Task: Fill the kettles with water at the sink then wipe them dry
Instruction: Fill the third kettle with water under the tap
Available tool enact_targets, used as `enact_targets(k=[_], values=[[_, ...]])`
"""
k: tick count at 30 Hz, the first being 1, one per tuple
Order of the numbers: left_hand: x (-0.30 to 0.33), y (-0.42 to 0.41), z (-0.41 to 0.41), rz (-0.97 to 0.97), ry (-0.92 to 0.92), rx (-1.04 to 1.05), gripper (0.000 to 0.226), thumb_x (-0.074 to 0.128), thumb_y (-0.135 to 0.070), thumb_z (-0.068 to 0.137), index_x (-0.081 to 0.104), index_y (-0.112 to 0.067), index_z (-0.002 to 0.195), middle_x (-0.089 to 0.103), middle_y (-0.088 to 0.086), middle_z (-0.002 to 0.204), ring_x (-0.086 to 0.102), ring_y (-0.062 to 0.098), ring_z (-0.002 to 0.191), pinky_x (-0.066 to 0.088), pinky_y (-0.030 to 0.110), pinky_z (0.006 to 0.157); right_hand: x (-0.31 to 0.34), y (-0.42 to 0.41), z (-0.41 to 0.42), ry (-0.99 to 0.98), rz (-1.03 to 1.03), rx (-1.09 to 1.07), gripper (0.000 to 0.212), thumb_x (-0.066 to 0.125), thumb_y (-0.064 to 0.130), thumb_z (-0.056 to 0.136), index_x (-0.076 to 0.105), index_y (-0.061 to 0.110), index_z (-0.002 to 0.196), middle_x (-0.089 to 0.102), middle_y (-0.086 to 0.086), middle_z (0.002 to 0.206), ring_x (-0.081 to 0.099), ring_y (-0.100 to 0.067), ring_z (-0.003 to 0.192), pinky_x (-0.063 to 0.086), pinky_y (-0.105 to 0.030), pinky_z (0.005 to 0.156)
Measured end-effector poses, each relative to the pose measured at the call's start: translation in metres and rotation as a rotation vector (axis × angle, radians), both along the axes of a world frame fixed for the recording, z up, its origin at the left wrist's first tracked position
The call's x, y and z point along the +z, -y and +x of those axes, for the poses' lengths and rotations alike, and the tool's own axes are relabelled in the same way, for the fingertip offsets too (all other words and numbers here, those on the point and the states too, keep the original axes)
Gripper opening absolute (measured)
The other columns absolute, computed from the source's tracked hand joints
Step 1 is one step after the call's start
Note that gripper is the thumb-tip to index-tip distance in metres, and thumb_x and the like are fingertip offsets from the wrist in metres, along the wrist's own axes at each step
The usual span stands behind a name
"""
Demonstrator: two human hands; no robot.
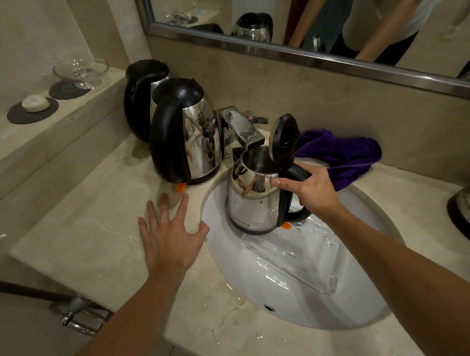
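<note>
The person's right hand [312,190] is gripping the black handle of a steel kettle [254,197], fingers curled round it and the thumb stretching along the rim. That kettle is hanging over the white sink [290,296] with its lid [284,135] standing open, its mouth sitting just under the chrome faucet [240,129]. Whether water is running into it I cannot tell. A clear sheet of something glassy is lying in the basin below.

The left hand [171,233] is resting flat on the marble desk [85,241] at the sink's left edge, fingers spread and holding nothing.

Two more kettles are standing on the desk left of the faucet: a closed steel kettle with a black handle [186,134] in front, and a second kettle [140,98] touching it from behind. The edge of another kettle [466,209] is showing at the far right. A purple cloth [342,155] is lying crumpled on the desk behind the sink, just beside the right hand.

On the ledge to the left, a bar of soap [35,103] is sitting on a dark coaster, and a glass dish [81,71] is sitting on another. A mirror [316,28] is hanging above.
</note>
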State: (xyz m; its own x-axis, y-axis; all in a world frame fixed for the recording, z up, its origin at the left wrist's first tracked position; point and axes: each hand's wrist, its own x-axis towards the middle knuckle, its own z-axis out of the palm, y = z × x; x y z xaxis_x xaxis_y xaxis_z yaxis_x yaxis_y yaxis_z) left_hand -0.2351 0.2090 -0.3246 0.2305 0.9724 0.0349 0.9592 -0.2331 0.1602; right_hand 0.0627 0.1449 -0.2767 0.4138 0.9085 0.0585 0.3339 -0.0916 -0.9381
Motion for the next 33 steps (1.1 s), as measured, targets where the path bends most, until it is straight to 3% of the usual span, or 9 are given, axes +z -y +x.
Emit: enact_targets(k=[4,11,18,27,33], values=[[-0.0005,-0.0004,-0.0003,-0.002,-0.009,-0.006,0.08,0.032,-0.073,0.092,0.008,-0.042,0.161,0.008,0.004,0.17,-0.002,0.032,0.156,0.005,0.053,0.125,0.0009,0.0,-0.0011,-0.009,-0.002,0.001,0.043,0.084,0.052,0.07,0.074,0.028,0.104,0.073,0.004,0.089,0.068,-0.014,0.085,0.053,-0.03,0.076],[-0.0002,0.0002,-0.0001,0.007,-0.002,-0.006,0.079,0.034,-0.072,0.091,0.012,-0.042,0.161,0.01,0.005,0.17,0.0,0.033,0.156,0.008,0.053,0.125,-0.001,-0.0005,0.0011,0.008,0.008,-0.001,0.051,0.083,0.055,0.069,0.074,0.023,0.107,0.074,0.0,0.093,0.07,-0.02,0.091,0.053,-0.031,0.079],[-0.0004,0.0001,-0.0001,0.001,-0.007,-0.004,0.08,0.033,-0.073,0.091,0.011,-0.041,0.161,0.007,0.004,0.17,-0.001,0.033,0.156,0.007,0.053,0.125,0.0007,-0.0004,-0.0002,0.001,-0.003,-0.008,0.045,0.084,0.05,0.071,0.074,0.023,0.105,0.073,0.004,0.086,0.067,-0.012,0.08,0.049,-0.024,0.069],[0.0008,0.0003,-0.0006,-0.017,-0.007,-0.008,0.08,0.031,-0.073,0.091,0.008,-0.042,0.161,0.006,0.004,0.17,-0.004,0.032,0.156,0.005,0.053,0.125,-0.0005,-0.0003,0.0009,0.021,-0.013,-0.015,0.049,0.084,0.053,0.069,0.074,0.021,0.105,0.074,-0.002,0.093,0.07,-0.02,0.09,0.056,-0.035,0.08],[0.0008,0.0002,-0.0005,-0.007,-0.012,-0.01,0.08,0.03,-0.073,0.091,0.008,-0.041,0.161,0.008,0.004,0.17,-0.002,0.033,0.156,0.006,0.054,0.125,0.003,0.0012,-0.0014,0.028,0.002,-0.012,0.05,0.082,0.051,0.07,0.074,0.017,0.105,0.074,-0.004,0.093,0.07,-0.022,0.089,0.054,-0.032,0.078]])
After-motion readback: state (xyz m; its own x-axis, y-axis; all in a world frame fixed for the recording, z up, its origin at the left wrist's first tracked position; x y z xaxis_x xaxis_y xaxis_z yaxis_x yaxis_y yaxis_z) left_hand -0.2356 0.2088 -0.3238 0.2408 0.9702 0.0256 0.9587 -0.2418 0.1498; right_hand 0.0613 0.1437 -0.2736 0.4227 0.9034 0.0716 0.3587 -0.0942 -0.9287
